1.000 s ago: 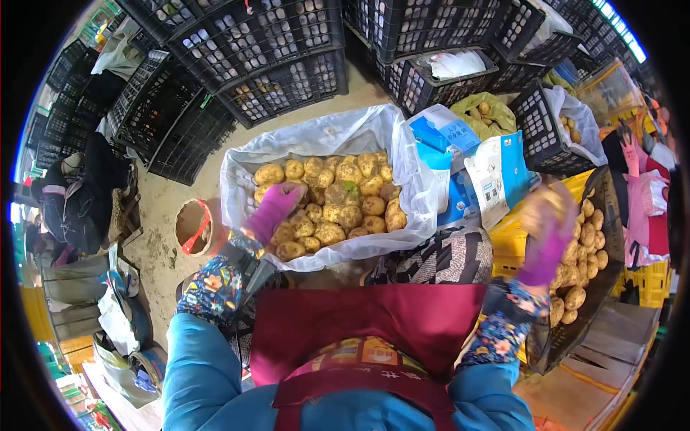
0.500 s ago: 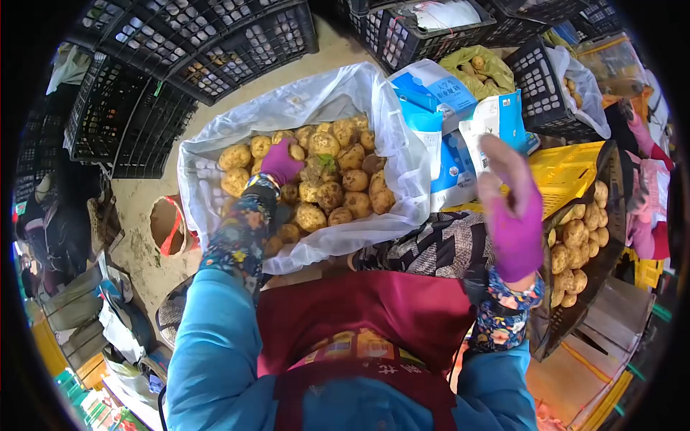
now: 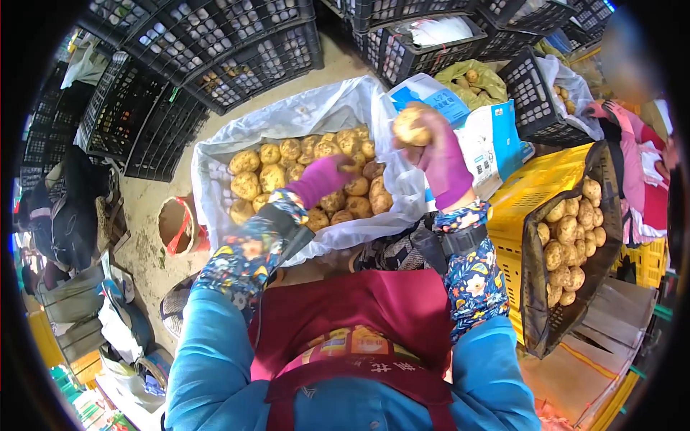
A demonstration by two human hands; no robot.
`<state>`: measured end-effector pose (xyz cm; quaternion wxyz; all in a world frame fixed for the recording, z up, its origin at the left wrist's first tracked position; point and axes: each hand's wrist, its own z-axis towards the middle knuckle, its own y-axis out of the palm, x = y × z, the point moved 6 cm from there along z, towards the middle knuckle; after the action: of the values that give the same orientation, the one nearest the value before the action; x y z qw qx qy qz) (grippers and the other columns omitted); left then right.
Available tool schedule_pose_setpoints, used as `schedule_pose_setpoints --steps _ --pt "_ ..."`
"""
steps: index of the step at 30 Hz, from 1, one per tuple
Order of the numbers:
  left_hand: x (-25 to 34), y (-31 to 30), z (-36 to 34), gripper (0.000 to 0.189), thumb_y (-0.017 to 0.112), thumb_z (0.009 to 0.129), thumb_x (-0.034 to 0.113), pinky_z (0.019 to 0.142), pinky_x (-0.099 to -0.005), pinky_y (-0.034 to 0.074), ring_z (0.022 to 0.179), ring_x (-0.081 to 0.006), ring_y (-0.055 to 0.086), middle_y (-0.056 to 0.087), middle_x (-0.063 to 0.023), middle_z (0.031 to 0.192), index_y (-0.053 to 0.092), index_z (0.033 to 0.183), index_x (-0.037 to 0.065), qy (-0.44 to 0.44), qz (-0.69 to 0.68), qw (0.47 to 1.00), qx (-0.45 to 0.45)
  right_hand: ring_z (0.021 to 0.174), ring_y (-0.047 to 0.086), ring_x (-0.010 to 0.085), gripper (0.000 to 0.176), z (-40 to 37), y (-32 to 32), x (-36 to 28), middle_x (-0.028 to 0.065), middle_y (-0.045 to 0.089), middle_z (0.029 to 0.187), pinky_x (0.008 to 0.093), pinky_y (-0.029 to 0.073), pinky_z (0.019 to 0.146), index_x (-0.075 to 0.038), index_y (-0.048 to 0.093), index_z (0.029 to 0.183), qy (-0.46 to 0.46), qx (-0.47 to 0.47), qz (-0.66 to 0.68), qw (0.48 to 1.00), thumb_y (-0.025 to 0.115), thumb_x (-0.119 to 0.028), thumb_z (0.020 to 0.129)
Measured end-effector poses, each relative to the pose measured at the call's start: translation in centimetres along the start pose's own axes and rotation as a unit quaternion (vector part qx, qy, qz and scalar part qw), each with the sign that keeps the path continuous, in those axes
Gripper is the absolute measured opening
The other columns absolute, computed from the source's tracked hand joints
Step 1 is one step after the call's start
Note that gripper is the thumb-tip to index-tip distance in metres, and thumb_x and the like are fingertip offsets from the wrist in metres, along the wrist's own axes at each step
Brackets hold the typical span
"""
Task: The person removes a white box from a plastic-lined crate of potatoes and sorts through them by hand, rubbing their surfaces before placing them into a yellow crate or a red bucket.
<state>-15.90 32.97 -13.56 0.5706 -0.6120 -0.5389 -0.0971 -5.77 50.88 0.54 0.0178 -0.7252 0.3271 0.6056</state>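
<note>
A box lined with white plastic [image 3: 287, 118] lies in front of me, holding many potatoes [image 3: 273, 177] with soil on them. My left hand [image 3: 321, 177], in a purple fingerless glove, is over these potatoes; its fingers are blurred, and whether they hold anything is unclear. Above the right side of the box my right hand [image 3: 440, 154], gloved the same way, grips a single potato [image 3: 412, 126]. Blue and white bags [image 3: 496, 136] lie just beyond that hand.
A tilted yellow crate [image 3: 535, 187] of potatoes stands at the right. Black crates [image 3: 237, 43] are stacked behind. A bucket [image 3: 175, 224] sits at the left. A green bag [image 3: 485, 82] holds potatoes. Another person in pink [image 3: 636, 158] is at the far right.
My right hand has come left from beside the yellow crate to the box and now holds a potato. My left hand has moved right across the potatoes. The view has shifted slightly.
</note>
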Motion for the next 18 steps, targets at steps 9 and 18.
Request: schedule_pose_setpoints --steps 9,18 --pt "-3.8 9.5 5.0 0.063 0.076 0.071 0.037 0.086 -0.0482 0.052 0.104 -0.0404 0.063 0.058 -0.0274 0.117 0.050 0.120 0.009 -0.221 0.144 0.965 -0.017 0.101 0.066 0.0305 0.040 0.0 -2.0 0.6 0.0176 0.066 0.112 0.0393 0.056 0.082 -0.005 0.060 0.112 0.098 0.034 0.285 0.953 0.053 -0.041 0.096" --pt "-9.5 9.3 6.9 0.061 0.079 0.071 0.032 0.079 -0.0402 0.053 0.096 -0.0308 0.066 0.066 -0.0154 0.104 0.054 0.122 0.010 -0.033 -0.067 0.997 -0.036 0.087 0.065 0.0199 0.027 0.6 -1.1 0.6 0.0131 0.067 0.096 0.0317 0.053 0.080 0.000 0.061 0.107 -0.061 -0.112 0.048 0.991 0.051 -0.023 0.098"
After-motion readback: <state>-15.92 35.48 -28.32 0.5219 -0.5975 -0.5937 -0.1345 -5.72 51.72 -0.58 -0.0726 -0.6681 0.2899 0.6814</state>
